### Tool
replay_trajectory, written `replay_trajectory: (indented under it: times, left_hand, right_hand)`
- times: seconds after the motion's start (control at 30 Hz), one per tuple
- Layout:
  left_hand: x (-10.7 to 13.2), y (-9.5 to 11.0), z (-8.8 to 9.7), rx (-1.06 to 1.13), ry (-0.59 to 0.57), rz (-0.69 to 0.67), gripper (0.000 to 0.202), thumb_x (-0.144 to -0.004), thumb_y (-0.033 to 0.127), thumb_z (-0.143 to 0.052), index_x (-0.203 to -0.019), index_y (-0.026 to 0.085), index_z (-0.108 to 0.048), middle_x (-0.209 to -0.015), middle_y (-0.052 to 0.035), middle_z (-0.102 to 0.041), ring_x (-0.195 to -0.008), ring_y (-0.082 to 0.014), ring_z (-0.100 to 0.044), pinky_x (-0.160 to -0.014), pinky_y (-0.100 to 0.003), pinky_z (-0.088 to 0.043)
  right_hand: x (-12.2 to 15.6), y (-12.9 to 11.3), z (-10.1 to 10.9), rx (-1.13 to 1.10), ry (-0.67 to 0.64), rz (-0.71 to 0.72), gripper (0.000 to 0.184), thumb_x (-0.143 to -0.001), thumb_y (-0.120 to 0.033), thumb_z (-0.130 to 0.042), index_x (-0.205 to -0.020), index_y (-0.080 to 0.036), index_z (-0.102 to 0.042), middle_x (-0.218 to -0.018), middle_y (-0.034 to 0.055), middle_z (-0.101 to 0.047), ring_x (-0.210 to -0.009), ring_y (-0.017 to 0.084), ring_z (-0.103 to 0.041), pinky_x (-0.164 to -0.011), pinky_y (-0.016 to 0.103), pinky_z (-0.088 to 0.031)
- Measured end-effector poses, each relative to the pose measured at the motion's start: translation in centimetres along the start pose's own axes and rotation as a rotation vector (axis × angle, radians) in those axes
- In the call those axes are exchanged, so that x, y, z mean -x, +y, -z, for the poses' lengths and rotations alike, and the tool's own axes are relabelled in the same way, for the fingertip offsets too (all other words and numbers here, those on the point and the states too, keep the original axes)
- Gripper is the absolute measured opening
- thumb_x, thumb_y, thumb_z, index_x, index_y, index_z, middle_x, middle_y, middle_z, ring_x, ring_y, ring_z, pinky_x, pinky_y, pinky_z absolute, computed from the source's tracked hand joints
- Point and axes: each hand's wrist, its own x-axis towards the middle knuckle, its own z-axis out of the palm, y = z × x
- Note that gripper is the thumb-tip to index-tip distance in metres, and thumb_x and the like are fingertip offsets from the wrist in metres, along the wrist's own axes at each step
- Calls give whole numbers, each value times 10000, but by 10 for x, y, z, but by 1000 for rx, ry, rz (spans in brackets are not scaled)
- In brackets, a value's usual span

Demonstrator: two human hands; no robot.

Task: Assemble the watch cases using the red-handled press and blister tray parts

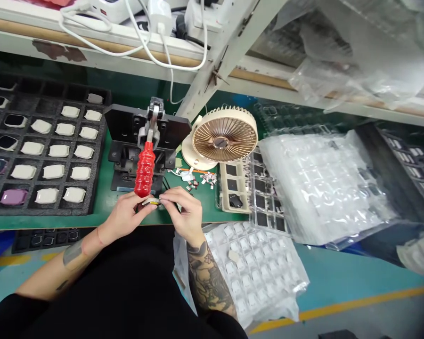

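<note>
My left hand (127,215) and my right hand (184,211) meet at the near edge of the green bench. Both pinch a small flat part (151,201) between their fingertips; it is too small to name. Right behind my hands stands a black lever press (127,134) with a red handle (144,169) hanging down toward them. Small loose scraps (199,180) lie on the mat just past my right hand.
A black foam tray (97,155) of several white square parts fills the left. A cream desk fan (224,139) stands right of the press. Clear blister trays (321,181) and a bag of white parts (257,268) lie right. White cables (141,42) hang from the shelf.
</note>
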Motion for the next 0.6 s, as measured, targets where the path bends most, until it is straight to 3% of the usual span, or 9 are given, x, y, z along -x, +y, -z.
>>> replay_trajectory:
  times: [0.3,0.43,0.6]
  left_hand:
    - [-5,4,-2,22,-79,56,253,-1075,420,-715,-1056,176,-778,-791,15,-544,-715,-116,-467,-707,-277,-371]
    - [-6,3,-8,287,-129,189,432,-1090,552,-650,-986,140,-724,-786,5,-514,-714,-125,-433,-660,-284,-347]
    - [-6,3,-14,329,-121,208,460,-1083,565,-651,-935,131,-685,-813,-5,-524,-752,-127,-448,-685,-273,-379]
  right_hand:
    - [7,0,4,31,-26,-30,204,-979,-155,-752,-1124,-260,-848,-1089,29,-778,-1038,98,-735,-953,250,-630]
    - [16,-3,2,195,-92,33,460,-915,-243,-853,-1365,-266,-758,-1361,83,-691,-1276,152,-701,-1140,308,-633]
    - [28,4,-2,304,-48,190,560,-958,-169,-773,-1493,-278,-651,-1314,90,-710,-1243,167,-703,-1097,329,-657]
